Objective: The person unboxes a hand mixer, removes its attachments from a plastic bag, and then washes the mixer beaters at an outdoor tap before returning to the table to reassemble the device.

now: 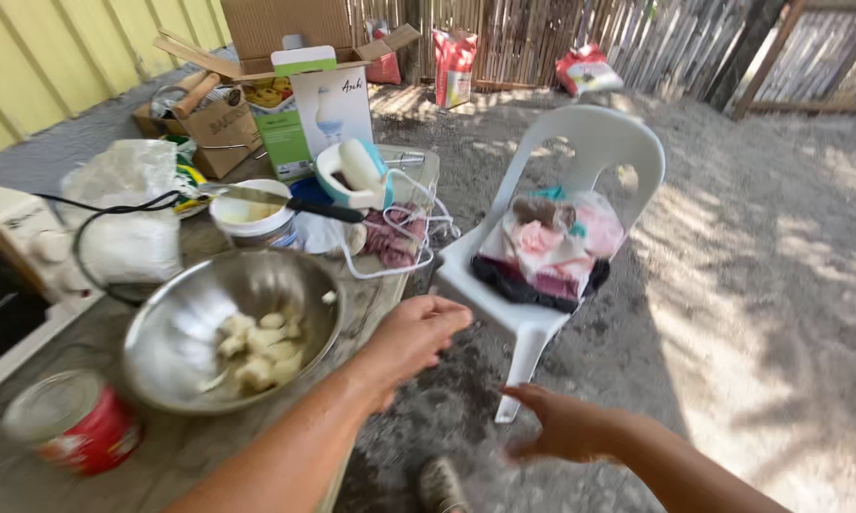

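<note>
A person's left hand [413, 334], fingers loosely curled and empty, hovers just off the table [176, 456] edge at three o'clock of the steel bowl [230, 328] holding pale chunks; the right hand [563, 425], blurred, spreads open and empty at five o'clock, near the white chair [580, 152]; the work seems paused between steps, and any next reach likely needs a leftward turn toward the bowl.

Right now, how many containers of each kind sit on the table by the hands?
Steel bowl holding pale chunks: 1
Red can: 1
White tub with a knife across it: 1
Total: 3
Both hands, left and right, are empty and off the table edge.
</note>
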